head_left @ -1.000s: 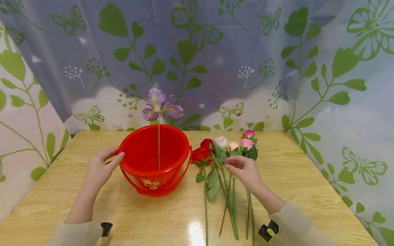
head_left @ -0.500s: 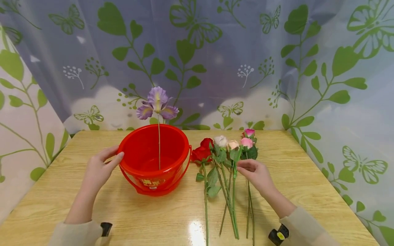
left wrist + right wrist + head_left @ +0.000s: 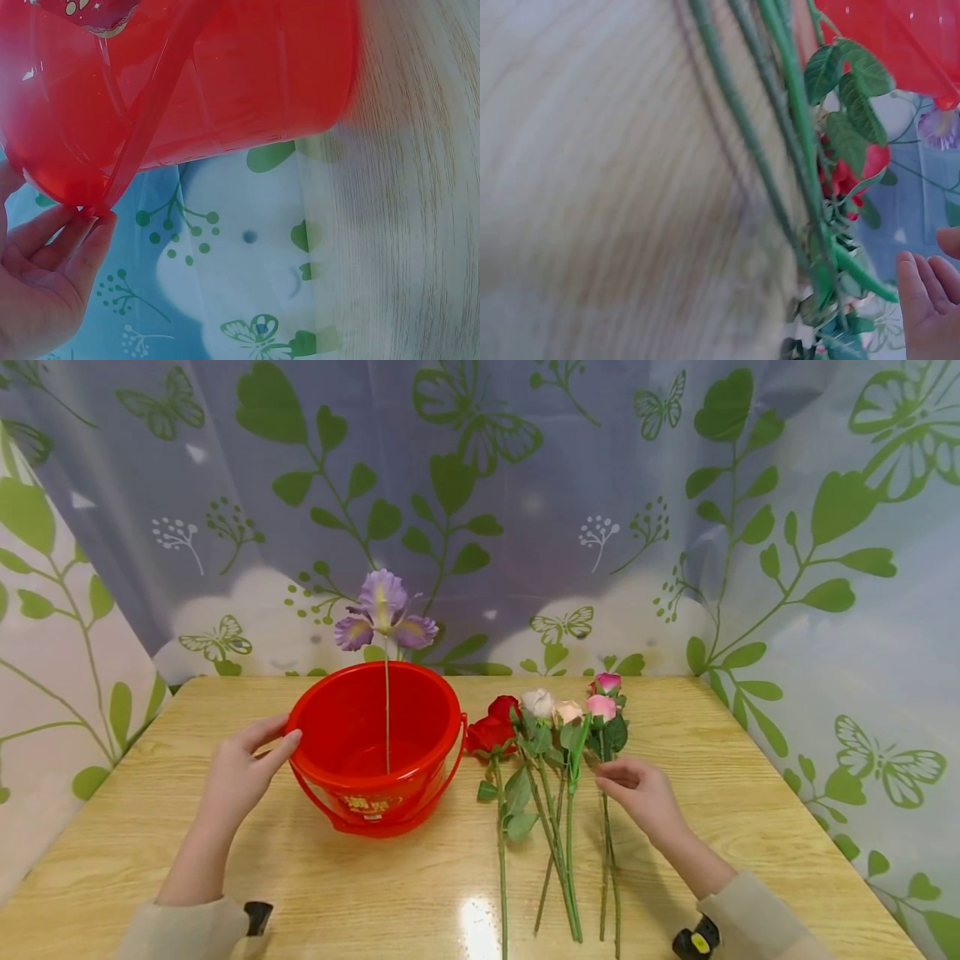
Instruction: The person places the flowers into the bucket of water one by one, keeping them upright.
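On the left of the table stands a red plastic bucket (image 3: 375, 793) with its handle hanging down. My left hand (image 3: 247, 768) grips its left rim between thumb and fingers; the left wrist view shows the fingertips (image 3: 97, 229) at the handle joint. A purple iris (image 3: 384, 614) stands upright in the bucket. To the right lie red roses (image 3: 492, 733), a white rose (image 3: 537, 703), a peach rose (image 3: 567, 712) and pink roses (image 3: 601, 707). My right hand (image 3: 641, 793) hovers beside the pink roses' stems, fingers lightly bent, thumb apart, with nothing held.
The flowers lie on a wooden table (image 3: 750, 827), stems pointing toward me. Behind it hangs a curtain (image 3: 517, 552) printed with green leaves and butterflies. A bright glare spot (image 3: 478, 927) shows near the front of the table.
My right hand has moved right, from the white and peach roses to the pink roses' stems. A bright green stem now shows there. The iris swayed slightly left; my left hand stayed on the bucket.
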A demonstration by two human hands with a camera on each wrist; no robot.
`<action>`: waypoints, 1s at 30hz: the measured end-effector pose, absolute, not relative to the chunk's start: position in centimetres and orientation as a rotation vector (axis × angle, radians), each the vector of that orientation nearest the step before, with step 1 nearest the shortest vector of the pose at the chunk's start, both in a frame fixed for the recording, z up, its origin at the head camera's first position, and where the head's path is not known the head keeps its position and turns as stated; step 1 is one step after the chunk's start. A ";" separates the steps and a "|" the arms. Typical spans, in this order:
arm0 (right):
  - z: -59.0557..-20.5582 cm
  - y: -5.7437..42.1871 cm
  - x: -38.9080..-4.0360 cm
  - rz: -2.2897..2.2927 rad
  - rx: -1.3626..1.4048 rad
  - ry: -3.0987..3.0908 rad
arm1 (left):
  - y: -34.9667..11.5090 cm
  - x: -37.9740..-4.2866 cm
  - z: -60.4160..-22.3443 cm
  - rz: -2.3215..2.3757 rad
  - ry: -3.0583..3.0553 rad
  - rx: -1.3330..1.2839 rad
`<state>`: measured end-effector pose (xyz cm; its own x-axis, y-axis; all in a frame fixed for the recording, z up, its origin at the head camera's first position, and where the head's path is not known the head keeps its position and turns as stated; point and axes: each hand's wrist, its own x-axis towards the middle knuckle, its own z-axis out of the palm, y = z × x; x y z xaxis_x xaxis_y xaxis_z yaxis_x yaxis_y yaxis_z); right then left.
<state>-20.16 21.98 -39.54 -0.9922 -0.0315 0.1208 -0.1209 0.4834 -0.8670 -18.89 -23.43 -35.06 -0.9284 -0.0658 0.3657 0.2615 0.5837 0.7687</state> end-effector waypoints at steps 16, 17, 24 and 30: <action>-41.3 23.6 -20.9 1.460 0.046 -2.708 | -23.9 -19.4 -35.8 -1.334 -2.410 -0.162; -41.4 23.6 -20.9 1.468 0.038 -2.713 | -23.9 -19.5 -35.9 -1.335 -2.408 -0.161; -42.1 23.7 -21.1 1.558 -0.021 -2.753 | -23.5 -19.1 -35.2 -1.280 -2.453 -0.152; -42.6 23.7 -21.4 1.634 -0.045 -2.776 | -23.5 -19.0 -35.2 -1.277 -2.460 -0.146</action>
<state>-21.39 23.69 -42.57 -0.9964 -0.0165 -0.0826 0.0642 0.4861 -0.8716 -18.98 -23.48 -35.15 -0.9284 -0.0742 0.3642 0.2551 0.5854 0.7696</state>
